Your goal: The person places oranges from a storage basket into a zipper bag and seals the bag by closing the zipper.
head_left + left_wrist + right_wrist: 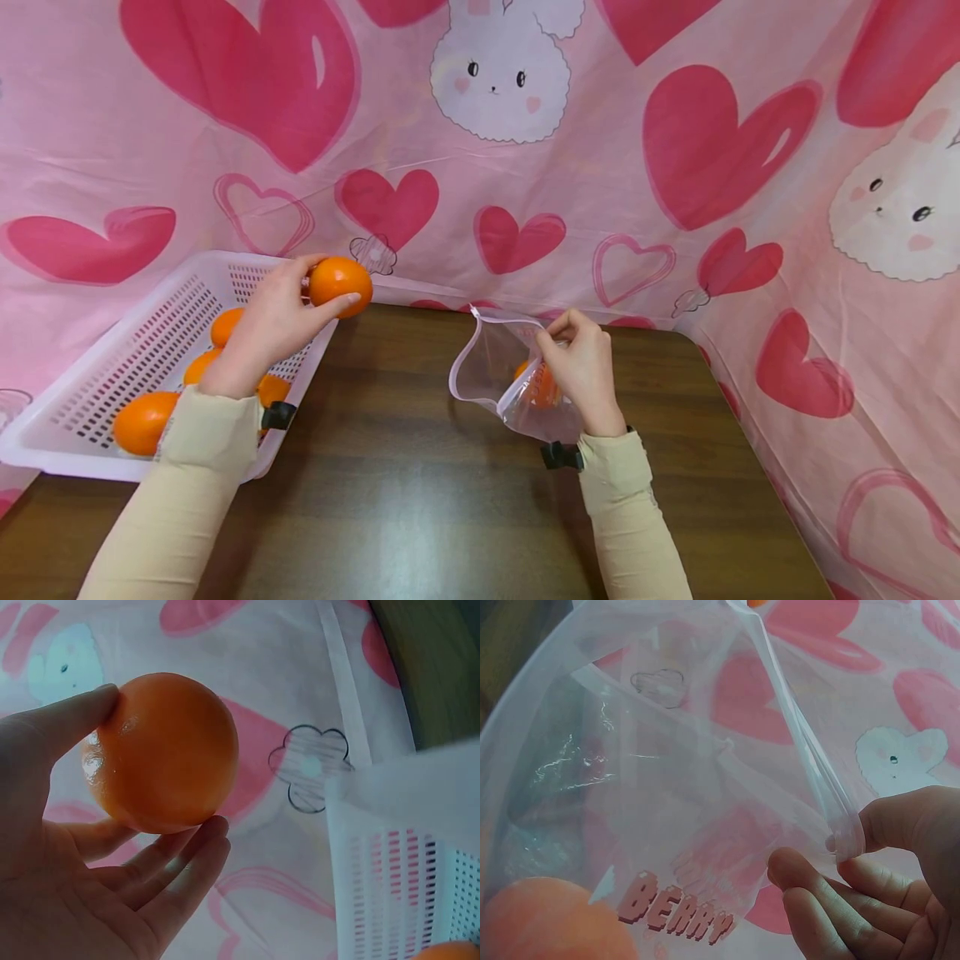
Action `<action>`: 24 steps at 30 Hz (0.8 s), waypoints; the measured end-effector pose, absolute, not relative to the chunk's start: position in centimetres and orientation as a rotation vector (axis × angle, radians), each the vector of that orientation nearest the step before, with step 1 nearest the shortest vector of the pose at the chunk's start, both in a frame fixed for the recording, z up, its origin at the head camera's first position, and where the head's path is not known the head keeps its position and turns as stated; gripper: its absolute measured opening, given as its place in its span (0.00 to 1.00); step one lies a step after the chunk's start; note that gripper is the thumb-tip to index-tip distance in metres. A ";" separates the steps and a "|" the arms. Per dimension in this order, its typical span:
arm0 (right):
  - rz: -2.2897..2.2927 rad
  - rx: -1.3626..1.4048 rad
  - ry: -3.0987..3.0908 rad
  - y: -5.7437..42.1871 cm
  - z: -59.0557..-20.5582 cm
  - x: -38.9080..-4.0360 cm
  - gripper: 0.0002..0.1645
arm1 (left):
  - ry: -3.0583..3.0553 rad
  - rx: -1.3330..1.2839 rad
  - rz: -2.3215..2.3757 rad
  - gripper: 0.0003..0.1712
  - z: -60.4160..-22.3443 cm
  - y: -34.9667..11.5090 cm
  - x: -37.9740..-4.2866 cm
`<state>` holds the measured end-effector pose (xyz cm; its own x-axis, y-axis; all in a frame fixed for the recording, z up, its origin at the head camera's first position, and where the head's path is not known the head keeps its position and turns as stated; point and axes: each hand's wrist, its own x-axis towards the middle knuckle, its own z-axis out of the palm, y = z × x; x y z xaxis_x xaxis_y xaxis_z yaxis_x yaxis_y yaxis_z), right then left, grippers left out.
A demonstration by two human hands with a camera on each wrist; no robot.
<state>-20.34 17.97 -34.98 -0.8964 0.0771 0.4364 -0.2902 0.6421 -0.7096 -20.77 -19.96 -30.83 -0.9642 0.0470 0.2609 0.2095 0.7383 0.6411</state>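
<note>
My left hand [281, 321] grips an orange [341, 286] between thumb and fingers, held up by the basket's far right corner. The left wrist view shows the thumb on one side of this orange [161, 754] and the fingers beneath it. On the right, my right hand [579, 367] pinches the rim of a clear zip bag [480, 367], whose mouth gapes toward the left. Inside the bag lies another orange [555, 922], partly hidden by the printed plastic. Red "BERRY" lettering [676, 909] shows on the bag in the right wrist view.
A white slotted basket [161, 321] stands at the left of the brown wooden table [405, 467]. Several oranges [146, 423] lie in it, partly covered by my left forearm. Pink cloth [450, 200] with hearts and rabbits hangs behind the table and along its right side.
</note>
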 end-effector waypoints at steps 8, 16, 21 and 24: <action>1.167 0.170 -2.441 17.9 -34.9 -20.3 0.08 | -2.703 -0.267 -1.001 0.43 -31.5 -19.0 -20.8; 1.169 0.164 -2.447 17.9 -34.7 -20.3 0.08 | -2.675 -0.299 -1.006 0.41 -31.7 -18.3 -20.7; 1.167 0.162 -2.447 17.9 -34.7 -20.2 0.08 | -2.675 -0.323 -1.012 0.43 -31.9 -17.8 -20.6; 1.168 0.159 -2.444 17.9 -34.8 -20.2 0.08 | -2.674 -0.343 -1.008 0.43 -32.2 -17.4 -20.5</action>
